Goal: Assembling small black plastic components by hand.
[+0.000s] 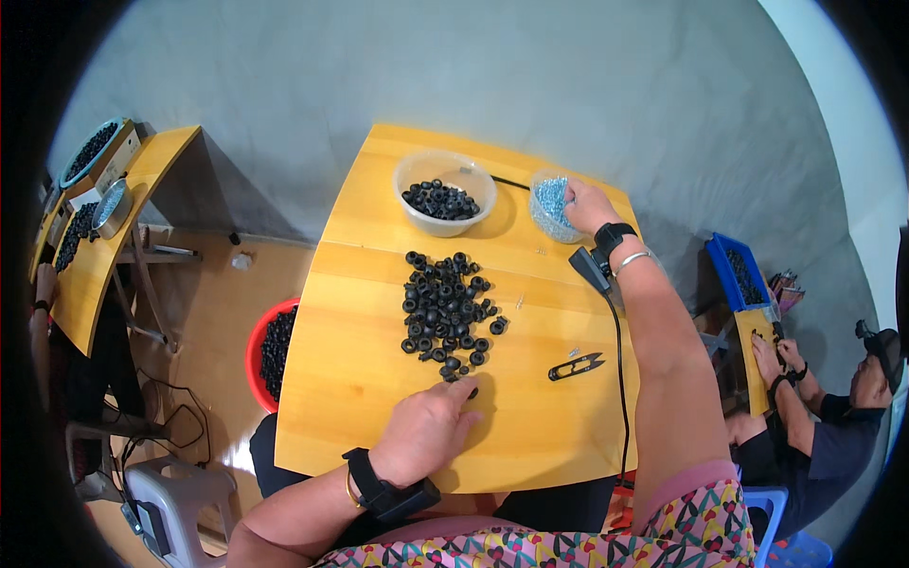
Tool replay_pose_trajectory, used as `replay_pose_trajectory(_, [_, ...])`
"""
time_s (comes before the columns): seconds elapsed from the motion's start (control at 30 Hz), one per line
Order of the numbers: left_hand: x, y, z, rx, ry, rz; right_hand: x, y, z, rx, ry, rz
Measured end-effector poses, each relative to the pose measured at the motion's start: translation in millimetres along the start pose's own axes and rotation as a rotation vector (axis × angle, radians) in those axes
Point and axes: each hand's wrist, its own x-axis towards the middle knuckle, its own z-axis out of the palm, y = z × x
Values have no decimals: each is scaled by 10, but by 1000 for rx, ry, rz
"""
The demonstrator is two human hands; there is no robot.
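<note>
Pieces (434, 312), black and rounded, many with a round hole, lie in a loose heap at the middle of the yellow desk (350, 379) before you. Your left hand (426, 431) is at the heap's near edge, palm down, its index finger reaching to the closest pieces and its thumb set apart below. One small dark piece shows right at those fingers, but you cannot tell from here whether they pinch it or only touch it.

Your right hand (589, 206) reaches over to the far right, its curled fingers inside the clear tub (542, 223) of small light-blue bits (551, 199). Its fingertips are hidden, so whether they pinch any bits cannot be told.

To the left of that tub, beyond the heap, you have a larger clear bowl (445, 227) with more black pieces inside. A few tiny bits (519, 303) lie loose to the right of the heap. Nearer you on that side rest black snips (589, 363), their points toward the right. A dark cable (621, 379) runs past them, under your right forearm. On the floor to your left, just beside the desk, stands a red basin (254, 355) full of black pieces.
</note>
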Motion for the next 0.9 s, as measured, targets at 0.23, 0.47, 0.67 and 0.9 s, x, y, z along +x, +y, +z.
replay_pose_trajectory(0.23, [-17,-49,92,74,49,30,-122,-45,-244,370,-22,2])
replay_pose_trajectory(0.47, [31,-43,120,77,95,25,-546,-449,-517,503,-274,37])
replay_pose_trajectory(0.67, [53,-51,117,96,119,15,-956,-693,-386,403,-357,14])
replay_pose_trajectory(0.9, [9,-79,107,87,126,7,-1564,-516,-441,815,-201,71])
